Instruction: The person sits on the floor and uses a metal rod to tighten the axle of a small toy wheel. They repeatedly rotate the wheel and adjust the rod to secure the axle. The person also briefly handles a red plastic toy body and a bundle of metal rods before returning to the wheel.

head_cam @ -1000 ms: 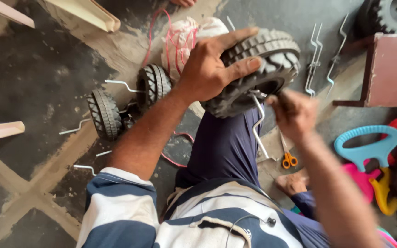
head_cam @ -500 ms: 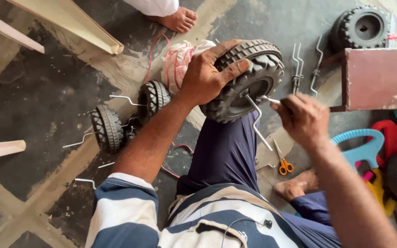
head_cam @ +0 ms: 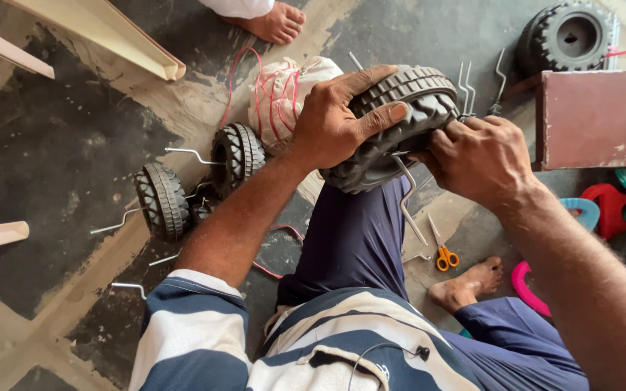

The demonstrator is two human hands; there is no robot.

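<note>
The left hand (head_cam: 331, 119) clamps a black toy wheel (head_cam: 393, 127) on the knee; the right hand (head_cam: 480, 156) closes on its bent metal axle (head_cam: 409, 199), only partly seated. Left of the grip, two axled wheels (head_cam: 197, 177) lie finished; scissors (head_cam: 442, 250) below.
</note>
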